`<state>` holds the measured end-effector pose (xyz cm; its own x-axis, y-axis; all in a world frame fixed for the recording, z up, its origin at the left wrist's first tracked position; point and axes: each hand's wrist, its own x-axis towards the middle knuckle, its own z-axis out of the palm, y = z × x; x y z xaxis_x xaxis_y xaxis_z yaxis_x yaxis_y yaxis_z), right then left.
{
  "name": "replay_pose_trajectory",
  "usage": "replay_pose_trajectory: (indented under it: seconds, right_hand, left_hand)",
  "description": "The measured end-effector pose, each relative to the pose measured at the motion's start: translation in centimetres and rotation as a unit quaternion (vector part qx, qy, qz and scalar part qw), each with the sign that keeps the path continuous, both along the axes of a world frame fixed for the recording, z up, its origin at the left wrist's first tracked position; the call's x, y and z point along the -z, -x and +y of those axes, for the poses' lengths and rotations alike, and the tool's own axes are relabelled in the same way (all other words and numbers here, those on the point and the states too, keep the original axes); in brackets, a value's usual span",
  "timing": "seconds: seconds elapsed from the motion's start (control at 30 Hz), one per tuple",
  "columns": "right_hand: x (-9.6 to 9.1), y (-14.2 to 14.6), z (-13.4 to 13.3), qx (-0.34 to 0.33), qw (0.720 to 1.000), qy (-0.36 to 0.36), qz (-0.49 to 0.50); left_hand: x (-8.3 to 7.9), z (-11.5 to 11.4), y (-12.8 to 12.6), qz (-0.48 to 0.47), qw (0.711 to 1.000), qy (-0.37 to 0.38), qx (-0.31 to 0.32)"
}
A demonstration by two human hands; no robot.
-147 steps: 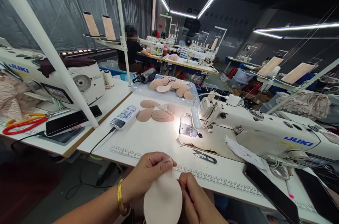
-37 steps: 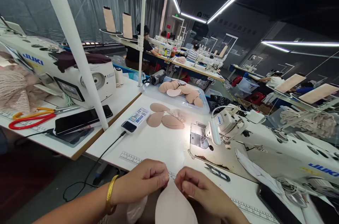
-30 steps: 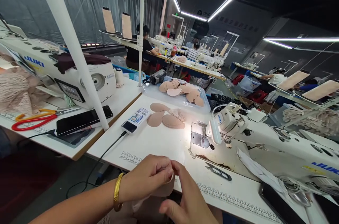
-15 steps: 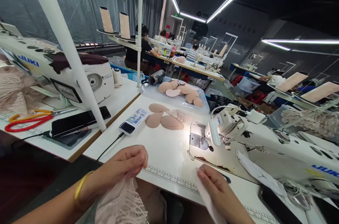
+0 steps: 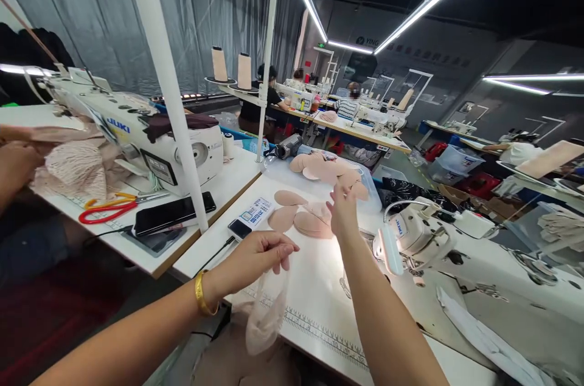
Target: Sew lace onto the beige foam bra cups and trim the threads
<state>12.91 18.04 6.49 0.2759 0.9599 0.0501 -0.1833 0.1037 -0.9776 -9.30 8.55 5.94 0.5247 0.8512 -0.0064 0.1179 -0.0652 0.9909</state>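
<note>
My left hand [image 5: 262,252] is closed in a pinch on a sheer pale fabric piece [image 5: 267,319], which hangs down past the table's front edge. My right hand [image 5: 343,210] is stretched forward to the near side of the tray, its fingertips apart at the beige oval pads [image 5: 326,168]. Whether the fingertips touch a pad is unclear. Just left of my right wrist, more beige pads [image 5: 281,219] and a lace-covered pad [image 5: 314,222] lie on the white table [image 5: 314,279].
A sewing machine [image 5: 456,252] with a lit lamp stands on the right. On the left table are another machine [image 5: 155,130], red-and-orange-handled scissors [image 5: 107,208] and a black phone [image 5: 173,214]. A co-worker's hand [image 5: 18,167] is at the far left. A white post [image 5: 166,82] rises between.
My right hand has moved forward from the table's front edge to the pads, and the white piece it held is no longer seen in it. My left hand has shifted right with the fabric.
</note>
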Motion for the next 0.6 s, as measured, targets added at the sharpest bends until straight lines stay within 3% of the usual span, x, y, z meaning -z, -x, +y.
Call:
replay_pose_trajectory:
  seconds: [0.1, 0.2, 0.33, 0.4, 0.6]
  right_hand:
    - [2.0, 1.7, -5.6, -0.143, 0.990, 0.011, -0.010]
    - [3.3, 2.0, -11.3, -0.254, 0.966, 0.048, -0.017]
    - [3.8, -1.0, -14.8, -0.201, 0.976, 0.081, 0.023]
    - [4.0, -2.9, -15.6, -0.162, 0.981, 0.090, 0.057]
    - [5.4, -5.4, -18.1, -0.117, 0.976, 0.122, 0.136]
  left_hand:
    - [0.4, 1.1, -1.1, -0.014, 1.000, -0.008, 0.012]
    - [1.2, 1.5, -2.1, -0.063, 0.995, 0.054, 0.052]
    - [2.6, 1.1, -2.3, -0.066, 0.961, 0.196, 0.183]
    - [3.3, 0.6, -2.1, -0.049, 0.945, 0.237, 0.219]
    - [3.9, -0.9, -2.7, -0.076, 0.946, 0.254, 0.185]
